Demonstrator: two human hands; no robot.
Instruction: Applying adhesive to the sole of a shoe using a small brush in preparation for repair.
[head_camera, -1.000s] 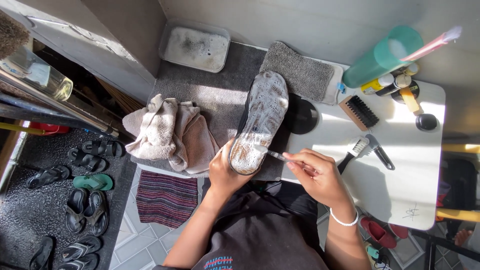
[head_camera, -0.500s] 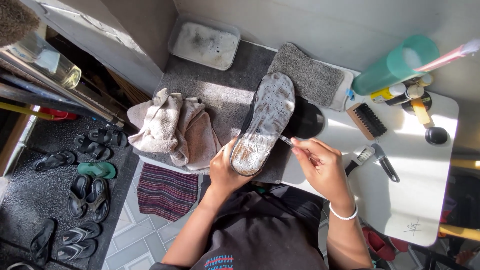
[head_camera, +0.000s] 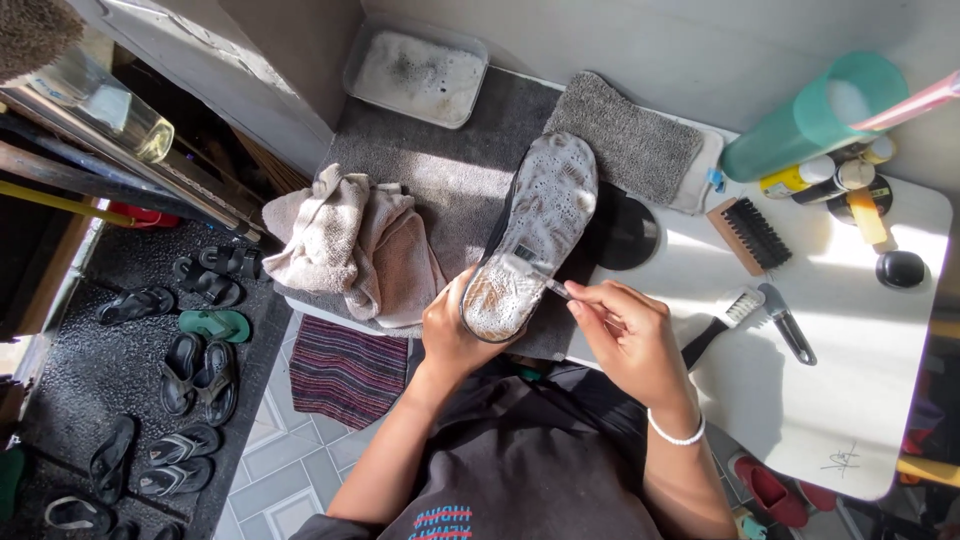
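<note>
Head view: left hand (head_camera: 455, 335) curls under the heel of a soapy shoe sole (head_camera: 535, 235), fingers wrapped, holding it tilted above the near edge of the grey mat (head_camera: 450, 180). Right hand (head_camera: 630, 335) pinches a small brush (head_camera: 545, 275), its head touching the sole near the heel. Crumpled beige towels (head_camera: 350, 245) lie at the mat's left edge. Foamy tray (head_camera: 415, 75) sits at the far left corner. On the white table (head_camera: 860, 390), right side: wooden brush (head_camera: 750, 235) near the far edge, white-bristled brush (head_camera: 725, 320) just beside a metal tool (head_camera: 790, 325)
</note>
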